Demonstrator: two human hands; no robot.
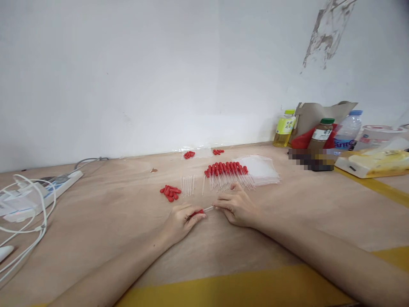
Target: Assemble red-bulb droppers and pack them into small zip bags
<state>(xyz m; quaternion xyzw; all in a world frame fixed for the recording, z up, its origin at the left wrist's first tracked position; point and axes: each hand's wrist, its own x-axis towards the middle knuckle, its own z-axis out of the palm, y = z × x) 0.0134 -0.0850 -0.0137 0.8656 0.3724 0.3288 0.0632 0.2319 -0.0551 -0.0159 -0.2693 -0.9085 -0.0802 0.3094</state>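
My left hand (179,222) is closed around a red rubber bulb (199,211), with only its end showing past the thumb. A thin clear dropper tube (208,209) spans the gap from that bulb to my right hand (239,207), whose fingers pinch its other end. Whether the tube sits inside the bulb I cannot tell. Loose red bulbs (170,192) lie in a pile beyond my left hand. Several bare tubes (188,186) lie side by side to the right of them. Behind my right hand rests a row of droppers with red bulbs (226,169).
Clear plastic bags (262,170) lie right of the droppers. More red bulbs (189,155) rest near the wall. A power strip (60,187) with white cables is at left. Bottles (320,134) and a yellow tissue pack (373,164) stand at right.
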